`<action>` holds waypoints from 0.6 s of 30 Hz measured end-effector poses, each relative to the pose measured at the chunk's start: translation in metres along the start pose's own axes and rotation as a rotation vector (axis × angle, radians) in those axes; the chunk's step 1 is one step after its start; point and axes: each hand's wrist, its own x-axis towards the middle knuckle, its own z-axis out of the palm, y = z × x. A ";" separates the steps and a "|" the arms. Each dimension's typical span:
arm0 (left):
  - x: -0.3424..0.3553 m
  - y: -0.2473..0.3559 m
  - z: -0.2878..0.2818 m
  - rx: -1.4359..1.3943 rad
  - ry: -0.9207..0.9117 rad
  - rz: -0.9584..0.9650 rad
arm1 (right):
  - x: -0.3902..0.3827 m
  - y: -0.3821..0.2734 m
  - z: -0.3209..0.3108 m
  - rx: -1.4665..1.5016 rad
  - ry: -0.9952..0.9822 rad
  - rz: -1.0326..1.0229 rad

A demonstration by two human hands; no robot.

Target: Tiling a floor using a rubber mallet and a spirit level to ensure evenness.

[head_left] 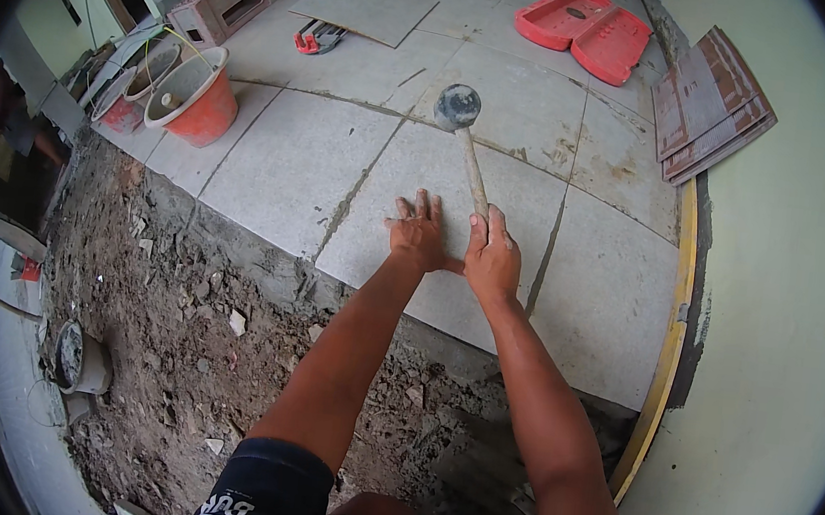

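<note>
My right hand (493, 256) is wrapped round the wooden handle of a rubber mallet (458, 108), whose dark, dusty head points away from me over the tiles. Beside it, my left hand (419, 235) lies with fingers spread on a large grey floor tile (376, 224) near the edge of the tiled floor. The thumb of that hand reaches toward the right hand. To the right of my hands is another grey tile (600, 287), parted from the first by a dark joint.
Rough soil and rubble (193, 335) border the tiles. Mortar buckets (203, 100) stand at left. Farther off are a loose tile (368, 7), a red open case (585, 29) and stacked tiles (710, 103). A yellow level (672, 325) lies along the right wall. Another person (20, 116) is at far left.
</note>
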 end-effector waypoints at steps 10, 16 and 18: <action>-0.010 0.000 -0.007 -0.042 -0.015 -0.005 | -0.023 0.019 -0.052 -0.122 -0.162 0.048; -0.005 -0.007 0.001 -0.008 0.006 -0.021 | -0.108 0.048 -0.188 -0.170 -0.300 0.188; -0.008 -0.007 -0.006 0.017 0.000 -0.030 | -0.139 0.045 -0.229 -0.174 -0.335 0.295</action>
